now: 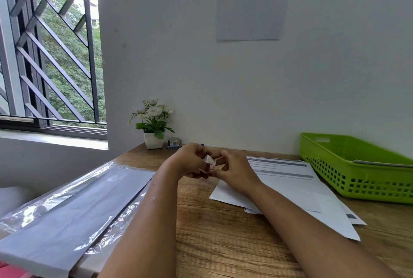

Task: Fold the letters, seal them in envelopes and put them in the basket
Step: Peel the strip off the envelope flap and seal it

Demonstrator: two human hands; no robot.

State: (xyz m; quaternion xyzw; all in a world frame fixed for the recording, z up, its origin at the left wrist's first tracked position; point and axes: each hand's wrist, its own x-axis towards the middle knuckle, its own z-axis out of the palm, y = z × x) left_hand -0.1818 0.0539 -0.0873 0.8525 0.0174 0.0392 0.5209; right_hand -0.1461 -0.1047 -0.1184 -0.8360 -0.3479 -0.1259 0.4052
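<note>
My left hand [190, 161] and my right hand [234, 171] meet above the middle of the wooden desk, and together they pinch a small white sticker strip [210, 160] between their fingertips. A white envelope [297, 206] lies flat under my right forearm, on top of printed letters [281, 168]. The green basket [357, 179] stands at the right, with a white envelope [380, 162] inside it. A pack of blank envelopes in clear plastic [73, 208] lies at the left.
A small white pot of artificial flowers [154, 125] stands at the back against the wall, with a sticker roll [173, 141] and a blue pen [174, 147] beside it. A printed sheet [251, 2] hangs on the wall. A barred window [49, 49] is at the left.
</note>
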